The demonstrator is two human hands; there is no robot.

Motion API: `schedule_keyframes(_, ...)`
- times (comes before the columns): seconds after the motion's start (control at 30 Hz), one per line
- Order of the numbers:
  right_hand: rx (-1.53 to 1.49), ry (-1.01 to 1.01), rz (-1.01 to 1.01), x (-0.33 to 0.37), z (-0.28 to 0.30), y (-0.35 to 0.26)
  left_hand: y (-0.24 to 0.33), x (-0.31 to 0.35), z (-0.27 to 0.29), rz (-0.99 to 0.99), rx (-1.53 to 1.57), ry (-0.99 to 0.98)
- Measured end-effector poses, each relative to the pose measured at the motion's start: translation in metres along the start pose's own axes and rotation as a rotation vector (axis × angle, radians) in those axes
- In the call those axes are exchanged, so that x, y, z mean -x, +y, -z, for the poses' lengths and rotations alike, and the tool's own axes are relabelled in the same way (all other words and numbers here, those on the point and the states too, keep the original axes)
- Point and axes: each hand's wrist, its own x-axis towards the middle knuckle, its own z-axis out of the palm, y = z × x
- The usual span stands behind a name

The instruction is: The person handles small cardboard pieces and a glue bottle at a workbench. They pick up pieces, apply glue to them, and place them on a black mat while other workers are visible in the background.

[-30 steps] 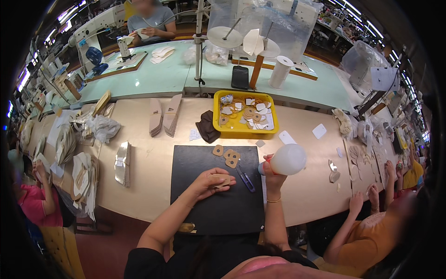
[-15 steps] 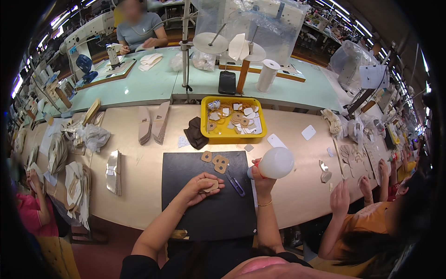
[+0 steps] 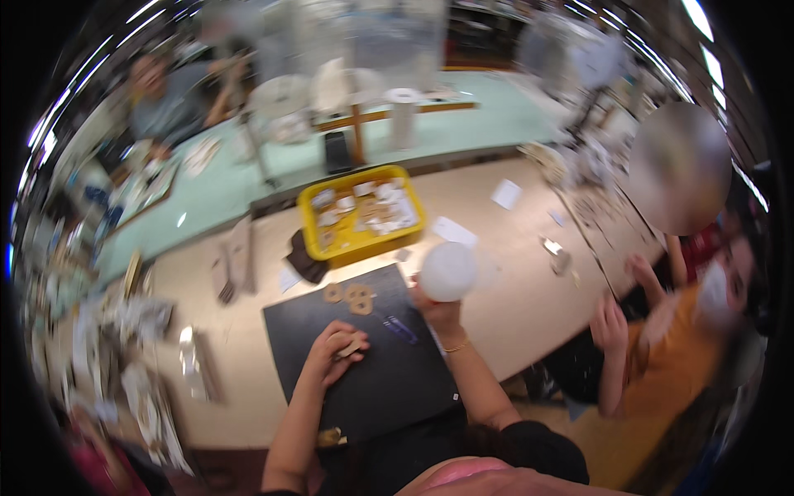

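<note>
At a garment-style bench (image 3: 513, 318), a worker's 2 hands are at work apart from each other over a black mat (image 3: 376, 393). The left hand (image 3: 330, 357) pinches a tan flat piece (image 3: 351, 346) between thumb and fingers, just above the mat's middle, while the right hand (image 3: 438, 309) is wrapped around a white bottle (image 3: 447, 271), its rounded end facing up and its mouth out of sight. A cluster of holed tan tabs (image 3: 360, 299) lies at the mat's far edge, near a purple tool (image 3: 400, 329), blurred but probably snips; a yellow tray (image 3: 376, 245) of parts stands beyond. If the bottle dispenses liquid, good handling would likely mean gripping the piece by its rim, face level and fingertips clear, bringing the mouth close before a light, even squeeze, and righting the bottle between pieces so that no drips reach the loose tabs or the tool
</note>
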Motion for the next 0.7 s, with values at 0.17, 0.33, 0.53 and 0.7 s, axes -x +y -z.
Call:
schedule_keyframes(0.17,-0.051,-0.059,-0.043,-0.005,0.008,-0.015,-0.005,-0.003,-0.004,-0.053,-0.002,0.032)
schedule_keyframes(0.33,-0.052,-0.066,-0.028,-0.008,0.009,-0.015,-0.005,-0.003,-0.009,-0.088,0.004,-0.002)
schedule_keyframes(0.53,-0.038,-0.060,-0.039,-0.005,0.008,-0.008,-0.005,-0.001,-0.011,-0.072,-0.001,0.066)
schedule_keyframes(0.7,0.011,-0.058,0.041,-0.006,0.009,-0.009,-0.004,-0.002,-0.014,-0.065,0.003,0.084)
